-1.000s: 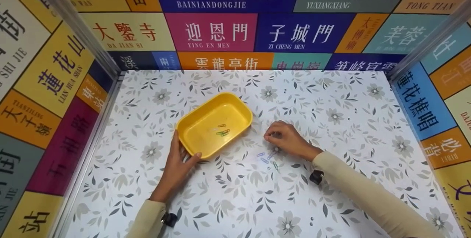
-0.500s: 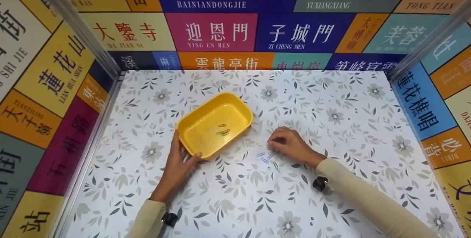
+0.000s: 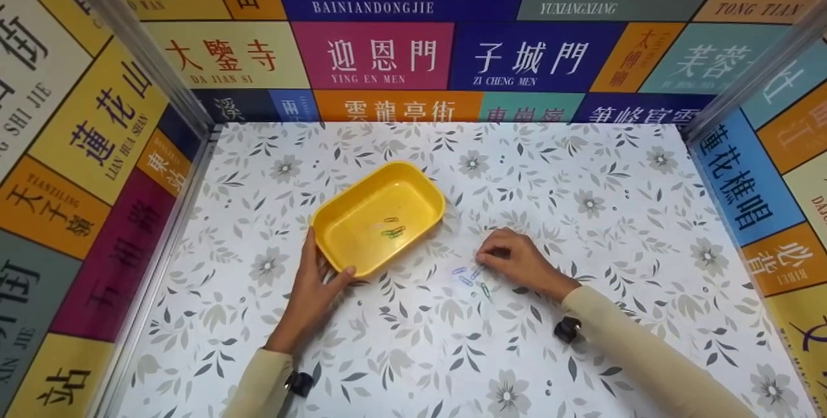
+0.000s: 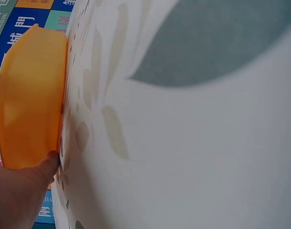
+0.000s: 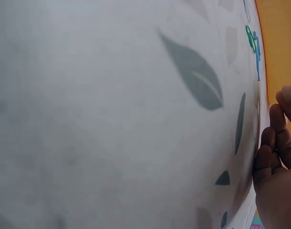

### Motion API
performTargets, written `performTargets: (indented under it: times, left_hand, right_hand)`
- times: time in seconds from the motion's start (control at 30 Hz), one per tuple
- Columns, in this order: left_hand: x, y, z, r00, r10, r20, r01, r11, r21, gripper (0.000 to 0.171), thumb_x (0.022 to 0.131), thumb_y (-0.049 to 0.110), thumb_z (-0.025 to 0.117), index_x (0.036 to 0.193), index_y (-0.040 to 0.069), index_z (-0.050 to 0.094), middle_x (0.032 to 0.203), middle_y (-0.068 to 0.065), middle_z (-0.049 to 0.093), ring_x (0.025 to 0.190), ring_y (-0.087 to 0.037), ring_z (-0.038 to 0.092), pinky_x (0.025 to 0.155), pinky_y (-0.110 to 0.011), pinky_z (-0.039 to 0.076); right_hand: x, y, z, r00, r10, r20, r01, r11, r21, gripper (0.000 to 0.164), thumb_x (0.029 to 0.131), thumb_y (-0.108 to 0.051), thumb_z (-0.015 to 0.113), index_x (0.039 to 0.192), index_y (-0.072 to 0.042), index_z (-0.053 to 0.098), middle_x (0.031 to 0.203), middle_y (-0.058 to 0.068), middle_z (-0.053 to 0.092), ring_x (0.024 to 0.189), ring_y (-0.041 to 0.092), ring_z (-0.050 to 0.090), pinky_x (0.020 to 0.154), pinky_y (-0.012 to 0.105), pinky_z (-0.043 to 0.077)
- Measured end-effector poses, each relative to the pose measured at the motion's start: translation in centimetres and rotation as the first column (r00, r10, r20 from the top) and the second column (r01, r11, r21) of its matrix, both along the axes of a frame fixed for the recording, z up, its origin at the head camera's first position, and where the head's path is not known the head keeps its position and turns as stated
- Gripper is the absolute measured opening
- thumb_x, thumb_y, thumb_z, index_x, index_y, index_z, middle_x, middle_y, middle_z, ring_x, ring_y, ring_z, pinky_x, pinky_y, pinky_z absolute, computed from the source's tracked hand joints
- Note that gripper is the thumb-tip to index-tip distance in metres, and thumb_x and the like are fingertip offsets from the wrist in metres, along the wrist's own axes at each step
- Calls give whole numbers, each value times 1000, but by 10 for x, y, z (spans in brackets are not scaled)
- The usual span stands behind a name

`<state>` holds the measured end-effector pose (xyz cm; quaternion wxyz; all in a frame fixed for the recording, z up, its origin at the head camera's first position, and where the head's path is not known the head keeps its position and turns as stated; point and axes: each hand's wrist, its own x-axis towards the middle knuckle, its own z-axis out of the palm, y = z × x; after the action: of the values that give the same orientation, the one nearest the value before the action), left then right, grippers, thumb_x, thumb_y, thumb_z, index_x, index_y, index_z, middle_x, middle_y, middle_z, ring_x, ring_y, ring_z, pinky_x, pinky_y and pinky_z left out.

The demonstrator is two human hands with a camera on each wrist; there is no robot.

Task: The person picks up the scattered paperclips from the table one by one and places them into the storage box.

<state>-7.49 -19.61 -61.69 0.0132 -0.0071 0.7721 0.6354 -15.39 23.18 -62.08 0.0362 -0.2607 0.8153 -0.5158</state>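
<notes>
A yellow plastic tray [image 3: 336, 237] lies at a slant on the table, with several paper clips [image 3: 393, 232] in it. My left hand [image 3: 313, 302] holds its near left corner, thumb at the near side and fingers along the left side. The left wrist view shows the thumb [image 4: 49, 164] against the tray wall [image 4: 33, 95]. To the tray's right lie several loose paper clips, blue-violet ones [image 3: 465, 281] and a green one [image 3: 486, 289]. My right hand [image 3: 517, 263] is just above and right of them, fingers curled, thumb and forefinger tips close together. No clip shows between them.
A white tabletop [image 3: 400, 353] with a grey leaf and flower print spreads under everything. Walls of coloured panels [image 3: 387, 56] with lettering stand at the back and both sides. A black wrist device [image 3: 568, 329] is on each sleeve.
My right hand has moved a little right and toward me, its fingertips nearer the loose paper clips. The left hand, the tray and the clips stay in place.
</notes>
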Motion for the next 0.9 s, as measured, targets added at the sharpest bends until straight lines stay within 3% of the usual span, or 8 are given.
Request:
performTargets:
  times: [0.3, 0.43, 0.63, 0.73, 0.9]
  left_hand:
    - [1, 0, 0, 1000, 10, 15, -10, 1000, -8, 117, 101, 27, 83, 179, 27, -6, 185, 2, 0, 166, -28, 27, 133, -41, 30]
    - [0, -1, -1, 1000, 7, 3, -7, 1000, -5, 118, 101, 27, 83, 179, 29, -5, 185, 2, 4, 167, -28, 27, 133, -41, 30]
    - [-1, -1, -2, 999, -4, -36, 5, 1000, 12, 117, 101, 23, 83, 179, 26, -4, 185, -2, 7, 168, -28, 24, 132, -38, 32]
    - [0, -1, -2, 1000, -2, -23, 2, 1000, 6, 118, 101, 25, 83, 179, 25, -6, 185, -1, 5, 168, -27, 23, 132, -37, 31]
    - [0, -1, -1, 1000, -2, -12, 2, 1000, 9, 119, 101, 25, 83, 179, 25, -7, 185, 0, 3, 168, -27, 23, 132, -38, 31]
  right_hand:
    - [0, 5, -2, 998, 48, 36, -49, 998, 37, 5, 96, -8, 86, 98, -12, 87, 98, 0, 76, 98, 25, 66, 89, 26, 51]
    - [-2, 6, -3, 996, 92, -4, -92, 995, 38, 7, 96, -6, 86, 98, -12, 87, 100, -2, 75, 99, 24, 65, 91, 25, 50]
    - [-3, 7, -10, 984, 139, -110, -136, 990, 33, 13, 90, 4, 88, 95, -8, 85, 100, 6, 75, 98, 30, 63, 91, 20, 47]
    - [-2, 7, -12, 978, 159, -138, -157, 987, 27, 15, 87, 8, 88, 93, -4, 84, 99, 12, 74, 97, 35, 61, 91, 20, 47]
    - [3, 2, 0, 967, 187, -170, -186, 982, 22, 20, 82, 17, 87, 92, 1, 83, 98, 19, 71, 95, 41, 59, 90, 25, 47]
